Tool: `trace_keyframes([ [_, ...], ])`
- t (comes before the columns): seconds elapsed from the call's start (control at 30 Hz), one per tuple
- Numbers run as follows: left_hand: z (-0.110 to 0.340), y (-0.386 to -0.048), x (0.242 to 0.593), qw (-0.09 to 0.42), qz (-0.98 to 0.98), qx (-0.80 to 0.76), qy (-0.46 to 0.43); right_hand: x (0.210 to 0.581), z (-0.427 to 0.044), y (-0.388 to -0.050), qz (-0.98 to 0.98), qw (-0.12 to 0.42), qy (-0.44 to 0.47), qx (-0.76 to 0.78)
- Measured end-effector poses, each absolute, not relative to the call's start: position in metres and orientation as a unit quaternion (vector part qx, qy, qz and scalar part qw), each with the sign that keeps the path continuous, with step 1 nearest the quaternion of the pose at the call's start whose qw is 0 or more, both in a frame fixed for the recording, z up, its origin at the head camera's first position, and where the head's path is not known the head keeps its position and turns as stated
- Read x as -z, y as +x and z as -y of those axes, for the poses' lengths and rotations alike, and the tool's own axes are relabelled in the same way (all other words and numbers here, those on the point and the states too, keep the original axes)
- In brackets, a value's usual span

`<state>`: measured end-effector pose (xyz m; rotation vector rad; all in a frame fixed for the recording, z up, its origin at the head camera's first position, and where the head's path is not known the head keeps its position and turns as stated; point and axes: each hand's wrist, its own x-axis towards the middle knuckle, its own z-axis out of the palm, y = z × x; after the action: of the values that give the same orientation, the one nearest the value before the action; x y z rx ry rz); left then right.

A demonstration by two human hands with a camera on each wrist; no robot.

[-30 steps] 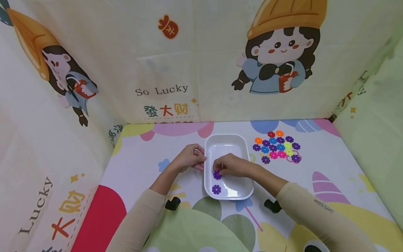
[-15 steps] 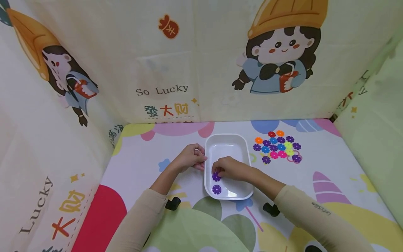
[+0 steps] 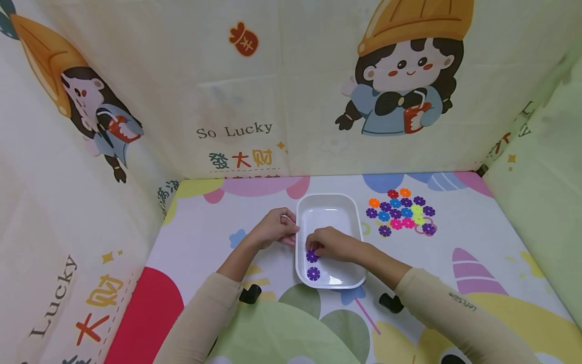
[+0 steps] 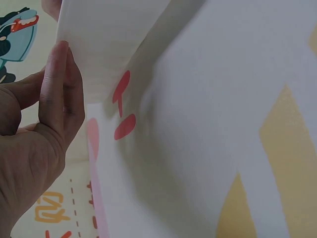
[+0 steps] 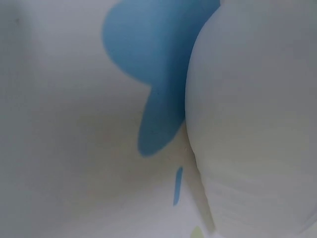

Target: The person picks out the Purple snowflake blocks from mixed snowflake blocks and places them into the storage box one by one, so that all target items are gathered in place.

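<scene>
A white rectangular tray (image 3: 334, 212) stands on the patterned tablecloth in the head view. My left hand (image 3: 274, 227) holds its left rim; in the left wrist view the fingers (image 4: 54, 84) meet the tray's edge. Reaching into the tray, my right hand (image 3: 334, 243) pinches a purple snowflake disc (image 3: 311, 257) low near the left wall. Just nearer to me, a second purple snowflake disc (image 3: 313, 274) lies on the tray floor. The right wrist view shows only cloth and a large pale shape, with no fingers visible.
Right of the tray, several loose snowflake discs (image 3: 395, 214) lie spread on the cloth in purple, blue, pink, orange, red and yellow. Printed fabric walls (image 3: 309, 151) rise behind the table and at both sides.
My right hand has moved slightly down and toward me with the purple snowflake disc, closer to the other disc in the tray. The left hand and tray stay put.
</scene>
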<state>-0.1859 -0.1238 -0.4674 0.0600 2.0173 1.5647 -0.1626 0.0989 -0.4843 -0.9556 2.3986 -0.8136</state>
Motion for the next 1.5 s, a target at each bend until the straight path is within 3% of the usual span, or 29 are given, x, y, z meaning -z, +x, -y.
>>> trace_keyframes([
  [0.97, 0.124, -0.185, 0.467, 0.292, -0.758, -0.583, 0.018, 0.49, -0.098, -0.159, -0.871, 0.205, -0.336, 0.295],
  [1.5, 0.123, -0.186, 0.465, 0.295, -0.761, -0.578, 0.008, 0.473, -0.114, -0.157, -0.873, 0.184, -0.35, 0.286],
])
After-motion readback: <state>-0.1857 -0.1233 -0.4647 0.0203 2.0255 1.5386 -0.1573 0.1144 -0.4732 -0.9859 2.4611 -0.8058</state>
